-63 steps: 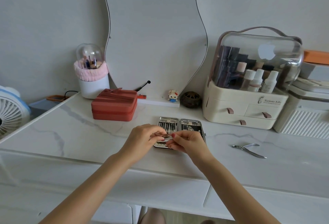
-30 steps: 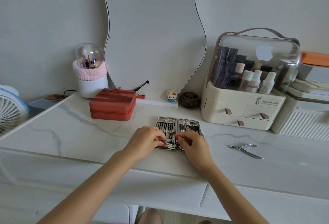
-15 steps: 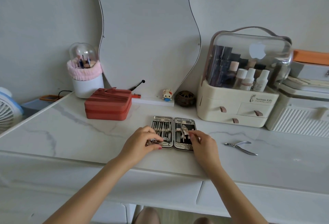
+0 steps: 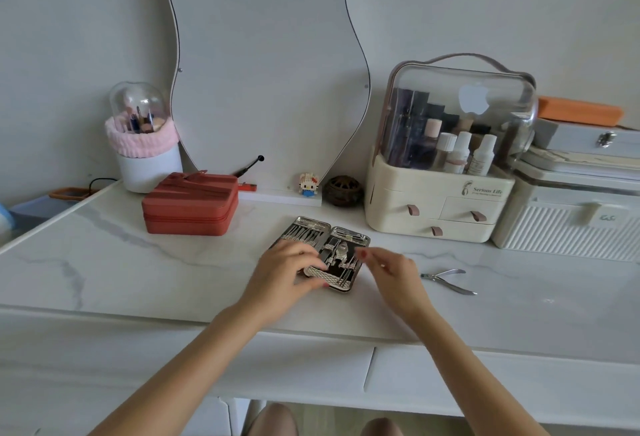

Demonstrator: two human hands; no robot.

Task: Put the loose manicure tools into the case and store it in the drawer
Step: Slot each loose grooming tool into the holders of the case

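— Your left hand [image 4: 287,271], what does it do?

— It lies flat on the left half of the open manicure case [image 4: 325,255], fingers spread, the thumb at the near edge. It presses the case; it grips nothing.

— And your right hand [image 4: 393,274]?

— It hovers just at 3 o'clock from the case, fingers loosely curled, half open. It looks empty, but the picture is blurred there, so I cannot tell surely.

— How does the case lie?

— Open like a book on the marble table [image 4: 138,262], its hinge running from about 7 to 1 o'clock. The tools inside lie along the same line.

— Any loose tool?

— The cuticle nipper [image 4: 446,280] lies at 3 o'clock from your right hand, near it, with its long axis about 10 to 4 o'clock. The drawer [image 4: 294,363] front is below the table edge, at 6 o'clock.
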